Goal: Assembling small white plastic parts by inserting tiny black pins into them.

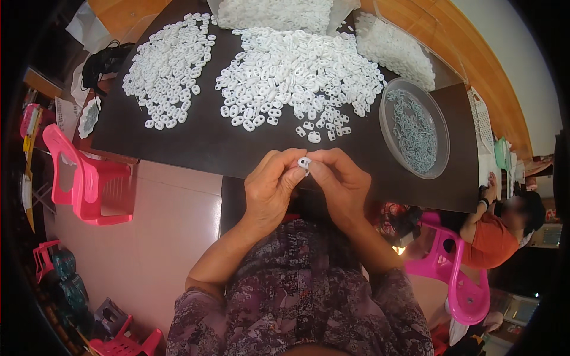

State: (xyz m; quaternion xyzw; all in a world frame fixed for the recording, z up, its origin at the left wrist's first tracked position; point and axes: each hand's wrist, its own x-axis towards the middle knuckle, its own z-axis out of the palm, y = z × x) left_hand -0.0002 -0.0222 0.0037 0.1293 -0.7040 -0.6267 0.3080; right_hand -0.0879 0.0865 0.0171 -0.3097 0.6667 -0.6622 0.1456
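Just beyond the table's near edge, both my hands meet fingertip to fingertip around one small white plastic piece with dark holes (304, 162), which looks like a cord lock. My left hand (270, 184) pinches it from the left between thumb and forefinger. From the other side my right hand (341, 181) presses on it with thumb and forefinger. Part of it is hidden by the fingers. Close in front of my hands lies a single white piece (314, 137), and past it spreads a big heap of white two-hole pieces (291, 65).
Another pile of white oval pieces (169, 68) lies left on the dark table (196, 145). A clear round tub (444, 142) holds small grey-blue metal parts (412, 130). Filled clear bags (395, 50) stand behind. Pink chairs (89, 184) flank the table; a person in orange (493, 240) sits right.
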